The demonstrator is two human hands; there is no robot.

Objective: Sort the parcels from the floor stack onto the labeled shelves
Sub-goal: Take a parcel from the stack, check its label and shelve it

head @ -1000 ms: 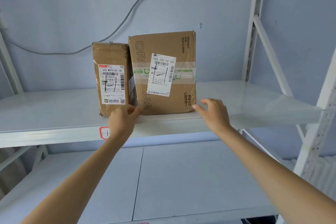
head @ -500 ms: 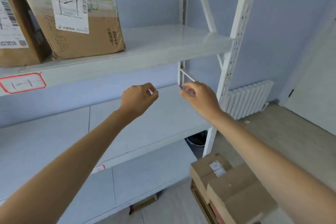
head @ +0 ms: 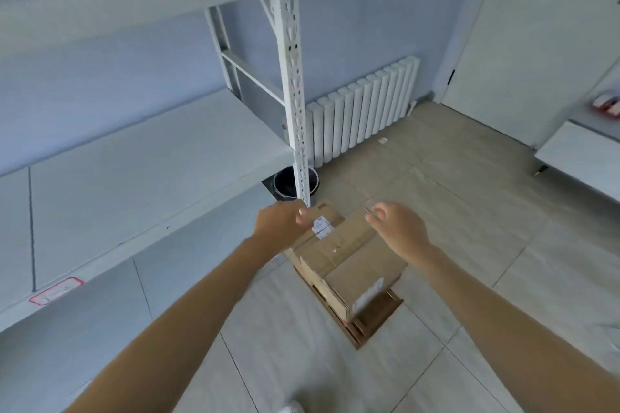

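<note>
A stack of brown cardboard parcels (head: 349, 265) stands on the floor beside the white shelf unit, white labels on its top and side. My left hand (head: 280, 223) hovers over the stack's far left corner, fingers loosely curled, holding nothing. My right hand (head: 397, 228) hangs above the stack's far right edge with relaxed fingers, also holding nothing. The middle shelf (head: 141, 178) lies to the left, and a red-framed label (head: 55, 291) sits on its front edge. The parcels on the upper shelf are out of view.
A white perforated shelf post (head: 293, 77) rises just behind my left hand. A black bin (head: 285, 183) sits at its foot, a white radiator (head: 364, 107) against the wall. A white table (head: 583, 157) stands at right. Tiled floor surrounds the stack.
Both hands left the parcels on the upper shelf and dropped toward the floor stack. My view swung down and right from the shelf to the floor.
</note>
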